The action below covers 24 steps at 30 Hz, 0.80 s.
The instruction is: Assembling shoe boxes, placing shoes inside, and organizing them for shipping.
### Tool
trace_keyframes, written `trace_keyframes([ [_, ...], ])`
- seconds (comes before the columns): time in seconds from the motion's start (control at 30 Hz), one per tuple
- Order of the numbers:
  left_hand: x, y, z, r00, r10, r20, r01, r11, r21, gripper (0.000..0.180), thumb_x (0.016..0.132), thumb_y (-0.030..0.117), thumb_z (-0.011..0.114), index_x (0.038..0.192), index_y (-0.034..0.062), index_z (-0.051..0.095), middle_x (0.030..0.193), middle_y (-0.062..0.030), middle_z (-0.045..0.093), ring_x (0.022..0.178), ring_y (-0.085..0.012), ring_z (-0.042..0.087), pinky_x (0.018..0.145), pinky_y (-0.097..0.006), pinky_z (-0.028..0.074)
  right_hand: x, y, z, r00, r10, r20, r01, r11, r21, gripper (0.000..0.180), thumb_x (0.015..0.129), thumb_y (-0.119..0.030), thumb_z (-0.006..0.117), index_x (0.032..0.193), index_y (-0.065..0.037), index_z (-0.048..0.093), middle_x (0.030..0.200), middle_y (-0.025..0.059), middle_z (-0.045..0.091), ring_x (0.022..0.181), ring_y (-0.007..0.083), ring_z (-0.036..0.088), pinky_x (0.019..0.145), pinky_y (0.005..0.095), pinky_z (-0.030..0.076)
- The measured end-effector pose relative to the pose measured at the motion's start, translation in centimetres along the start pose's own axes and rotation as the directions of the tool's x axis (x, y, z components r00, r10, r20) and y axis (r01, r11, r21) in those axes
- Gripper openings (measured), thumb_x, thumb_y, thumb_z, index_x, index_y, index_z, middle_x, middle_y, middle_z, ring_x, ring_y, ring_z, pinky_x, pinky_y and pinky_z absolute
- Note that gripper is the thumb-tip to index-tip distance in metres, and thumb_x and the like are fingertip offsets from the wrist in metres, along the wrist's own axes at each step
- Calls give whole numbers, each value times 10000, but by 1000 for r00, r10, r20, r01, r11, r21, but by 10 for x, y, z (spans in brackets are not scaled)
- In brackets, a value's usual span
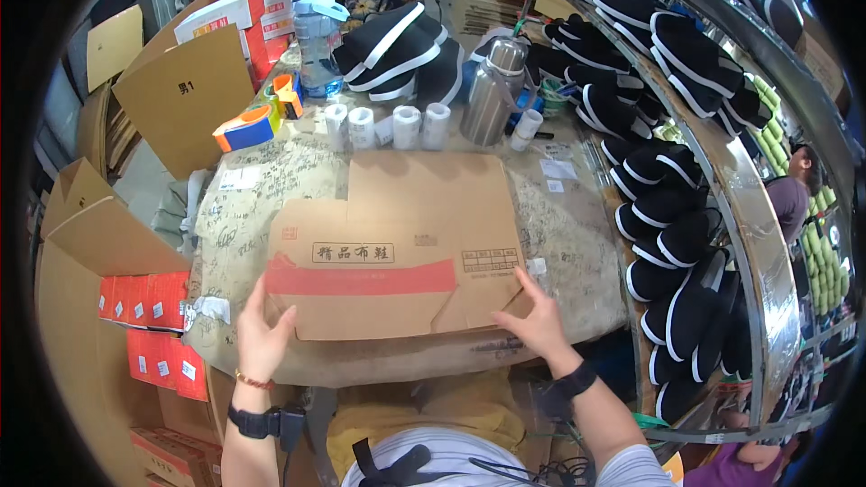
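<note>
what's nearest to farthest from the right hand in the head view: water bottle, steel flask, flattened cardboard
1. Flattened cardboard: at the right hand, extending left.
2. Steel flask: beyond the flattened cardboard.
3. Water bottle: farther back, left of the steel flask.

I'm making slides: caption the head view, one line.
Left hand and right hand hold a flattened cardboard box at a worktable, near black shoes.
</note>
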<state>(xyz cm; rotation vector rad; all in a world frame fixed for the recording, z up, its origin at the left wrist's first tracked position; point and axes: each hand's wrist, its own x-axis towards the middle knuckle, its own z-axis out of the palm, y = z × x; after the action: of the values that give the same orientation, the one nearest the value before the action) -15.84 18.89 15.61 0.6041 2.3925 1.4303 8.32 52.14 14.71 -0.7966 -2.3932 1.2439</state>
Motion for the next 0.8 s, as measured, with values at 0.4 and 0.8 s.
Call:
trace_keyframes([
  [0.4,9,114,27,299,838,-458,-941,338,5,851,741,721,607,1223,51,402,1349,-198,424,1212,-378,460,1041,-577,330,-18,-66,-71,965,-206,160,149,939,311,701,905,-495,541,1409,-30,397,1433,203,409,1378,321,325,1098,531,266],
  [0.8,112,98,-9,960,159,230,-2,827,-562,537,894,426,641,1226,20,525,1187,-41,544,1101,-130,483,936,-285,405,81,-142,-7,804,-579,134,576,706,-411,253,862,-158,577,1067,-36,659,1071,128,664,1033,291,599,952,393,402],
])
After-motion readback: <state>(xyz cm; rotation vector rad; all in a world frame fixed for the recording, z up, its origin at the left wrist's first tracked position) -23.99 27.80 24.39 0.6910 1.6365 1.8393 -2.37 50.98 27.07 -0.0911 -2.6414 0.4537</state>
